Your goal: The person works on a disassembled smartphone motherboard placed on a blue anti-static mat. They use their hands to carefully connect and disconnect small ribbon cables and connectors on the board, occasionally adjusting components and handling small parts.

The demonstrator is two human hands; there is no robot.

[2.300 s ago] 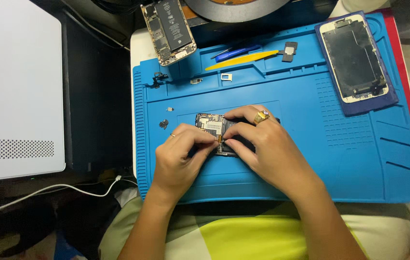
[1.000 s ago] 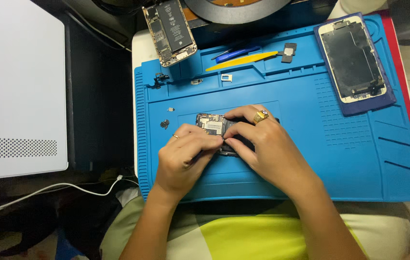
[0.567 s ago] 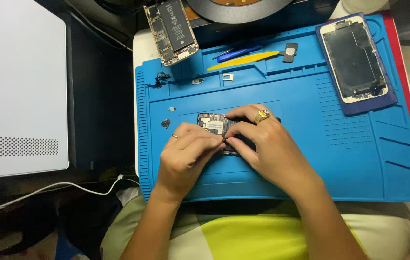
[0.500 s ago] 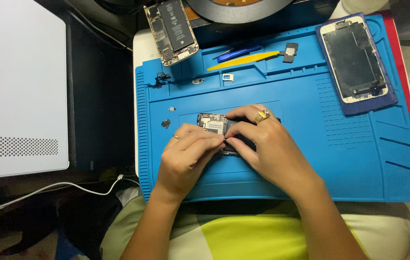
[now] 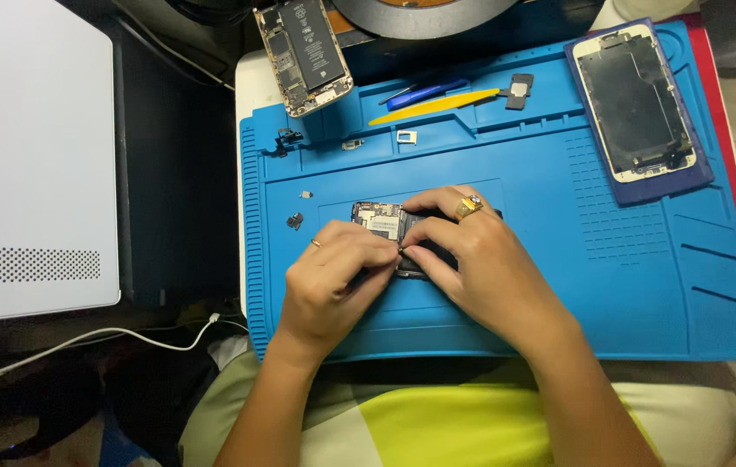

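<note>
I see a white computer case (image 5: 30, 156) at far left, off the bench. The blue silicone work mat (image 5: 558, 285) covers the bench. A detached phone screen (image 5: 636, 99) lies top right on a dark blue pad, long axis roughly up-down in view, tilted slightly. An opened phone chassis (image 5: 303, 52) sits at the mat's top left edge, tilted the same way. A yellow pry tool (image 5: 433, 105) lies in the top tray, near-horizontal.

At mat centre is the small circuit board (image 5: 381, 223), flat, long axis roughly left-right; its right part is hidden under the fingers. My left hand (image 5: 337, 281) and right hand (image 5: 472, 264) meet over it, fingertips pinched on its lower right edge. A gold ring (image 5: 469, 206) is on the right hand. Loose small parts (image 5: 295, 220) lie left of the board.
</note>
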